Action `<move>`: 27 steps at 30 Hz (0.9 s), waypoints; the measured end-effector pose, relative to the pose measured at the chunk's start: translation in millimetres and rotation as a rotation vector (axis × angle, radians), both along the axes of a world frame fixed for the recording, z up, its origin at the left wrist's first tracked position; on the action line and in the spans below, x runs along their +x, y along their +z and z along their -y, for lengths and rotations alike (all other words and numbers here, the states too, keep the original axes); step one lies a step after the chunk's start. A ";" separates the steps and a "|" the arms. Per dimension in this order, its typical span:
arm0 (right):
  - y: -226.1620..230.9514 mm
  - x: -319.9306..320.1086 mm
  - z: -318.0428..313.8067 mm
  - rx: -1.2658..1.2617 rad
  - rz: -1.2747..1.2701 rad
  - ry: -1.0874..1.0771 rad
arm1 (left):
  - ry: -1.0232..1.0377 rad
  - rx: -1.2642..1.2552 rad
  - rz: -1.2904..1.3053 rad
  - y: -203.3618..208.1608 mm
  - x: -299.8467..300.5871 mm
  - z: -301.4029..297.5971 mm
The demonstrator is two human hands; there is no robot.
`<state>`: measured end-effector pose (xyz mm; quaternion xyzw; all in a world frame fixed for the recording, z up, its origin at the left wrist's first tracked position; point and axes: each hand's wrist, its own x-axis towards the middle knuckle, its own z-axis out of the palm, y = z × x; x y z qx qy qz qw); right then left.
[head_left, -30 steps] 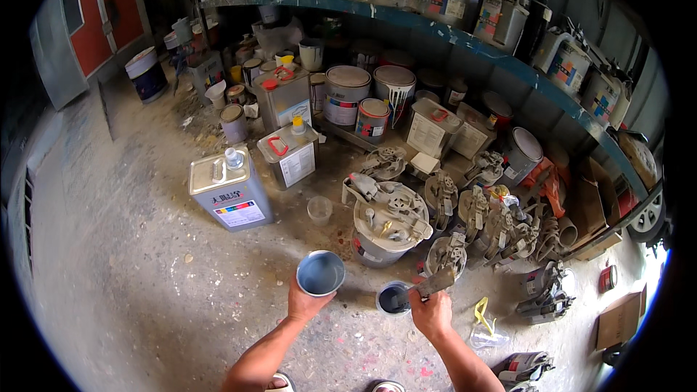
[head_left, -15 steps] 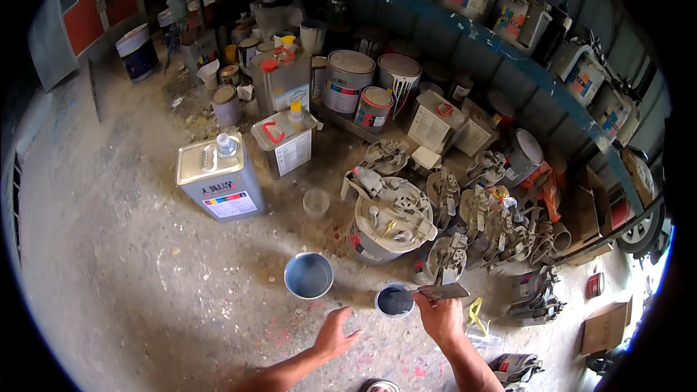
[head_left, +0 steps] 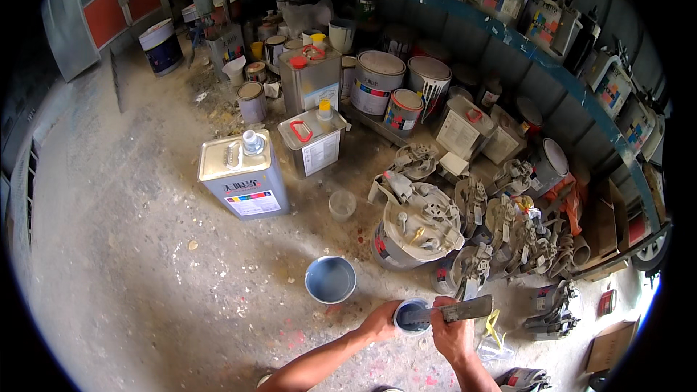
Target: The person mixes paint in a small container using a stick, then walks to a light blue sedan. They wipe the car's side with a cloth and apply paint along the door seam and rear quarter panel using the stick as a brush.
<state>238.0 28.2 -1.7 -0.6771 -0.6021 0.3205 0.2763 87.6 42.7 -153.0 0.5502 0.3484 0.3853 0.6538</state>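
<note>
One cup — left hand; one stick — right hand.

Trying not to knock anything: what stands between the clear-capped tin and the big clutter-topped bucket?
In the head view, a translucent cup stands there, touching neither.
</note>
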 end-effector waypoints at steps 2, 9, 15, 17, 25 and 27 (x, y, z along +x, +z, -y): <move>0.8 -1.0 0.5 -0.055 -0.175 -0.077 | -0.001 -0.026 0.071 17.3 -6.9 5.7; 65.6 -16.9 5.5 0.075 -0.383 0.017 | -0.011 0.032 0.026 74.1 -34.7 8.3; 185.1 -42.3 6.2 0.276 0.033 0.160 | 0.073 0.202 -0.093 198.2 -59.5 4.4; 247.4 -49.4 6.2 0.275 -0.060 0.132 | 0.094 0.181 -0.139 266.8 -73.7 7.4; 519.1 -99.5 3.2 0.297 -0.180 0.384 | 0.437 0.100 -0.204 542.2 -126.9 53.7; 583.8 -118.2 7.0 0.018 -0.435 0.269 | 0.419 0.006 -0.196 633.2 -146.4 65.9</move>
